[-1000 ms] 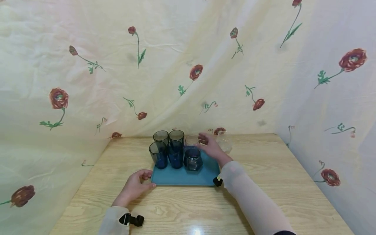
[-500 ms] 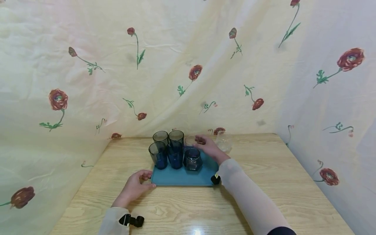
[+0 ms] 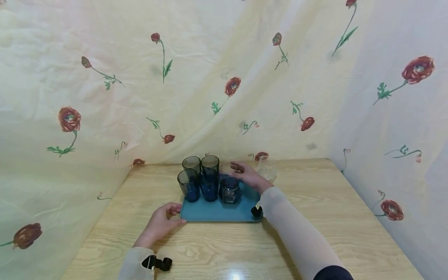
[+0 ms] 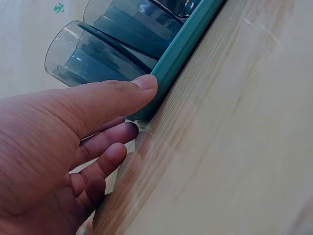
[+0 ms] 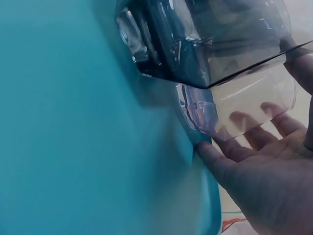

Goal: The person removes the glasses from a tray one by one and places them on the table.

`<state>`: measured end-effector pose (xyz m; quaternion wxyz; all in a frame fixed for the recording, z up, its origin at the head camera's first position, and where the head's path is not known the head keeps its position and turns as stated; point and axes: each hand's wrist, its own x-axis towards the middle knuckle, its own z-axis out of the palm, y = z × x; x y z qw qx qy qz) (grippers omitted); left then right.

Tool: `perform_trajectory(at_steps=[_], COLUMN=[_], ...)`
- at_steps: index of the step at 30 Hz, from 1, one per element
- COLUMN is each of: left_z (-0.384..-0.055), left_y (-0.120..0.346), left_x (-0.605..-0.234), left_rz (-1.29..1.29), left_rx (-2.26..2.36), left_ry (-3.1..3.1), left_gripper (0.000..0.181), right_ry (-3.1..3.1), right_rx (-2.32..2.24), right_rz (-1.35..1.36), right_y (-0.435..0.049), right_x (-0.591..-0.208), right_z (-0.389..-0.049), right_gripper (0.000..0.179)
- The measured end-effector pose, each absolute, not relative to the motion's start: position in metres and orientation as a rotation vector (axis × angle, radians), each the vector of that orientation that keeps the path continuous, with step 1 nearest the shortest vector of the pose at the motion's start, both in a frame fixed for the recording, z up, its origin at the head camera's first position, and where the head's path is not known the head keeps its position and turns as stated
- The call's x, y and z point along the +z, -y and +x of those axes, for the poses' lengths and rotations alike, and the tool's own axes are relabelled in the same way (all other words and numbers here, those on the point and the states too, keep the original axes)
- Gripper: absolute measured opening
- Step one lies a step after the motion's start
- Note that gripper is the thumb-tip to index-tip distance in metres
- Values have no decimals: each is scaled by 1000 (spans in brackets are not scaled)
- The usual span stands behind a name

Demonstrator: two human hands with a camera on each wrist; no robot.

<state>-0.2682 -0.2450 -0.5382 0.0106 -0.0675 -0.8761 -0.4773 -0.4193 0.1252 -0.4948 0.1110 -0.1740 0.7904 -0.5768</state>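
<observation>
A blue tray [image 3: 213,214] lies on the table, bearing several glasses. My left hand [image 3: 162,222] holds its front left corner, the thumb pressed to the edge [image 4: 168,66] and the other fingers beside and below. At the tray's back, my right hand [image 3: 247,175] grips a clear faceted glass [image 5: 239,100]; its fingers show through the wall. Right in front of that glass stands a short smoky faceted glass [image 3: 230,191]. Taller dark tinted glasses, among them a front left one [image 3: 189,186] and a back one [image 3: 210,161], crowd the left half.
Another clear glass [image 3: 267,173] stands on the wooden table [image 3: 210,249] behind my right wrist, off the tray. A flower-patterned cloth [image 3: 196,97] hangs along the back and sides. Small black devices are strapped to both wrists, the left device [image 3: 157,262] showing fully.
My right hand has shifted slightly to the left and closer around the clear glass at the back. The left hand and the tray have stayed in place.
</observation>
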Motion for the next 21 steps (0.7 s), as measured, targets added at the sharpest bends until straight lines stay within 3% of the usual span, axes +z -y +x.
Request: perform_trajectory(at_steps=[21], left_z=[-269], left_y=[246], left_x=[-540], left_rz=[-226], left_rx=[-1507], left_ry=[2725], left_gripper=[51], right_ry=[-2488], right_rx=[-1857], right_rz=[-394], right_y=[-126], right_x=[-498], right_z=[-408], right_gripper=[57])
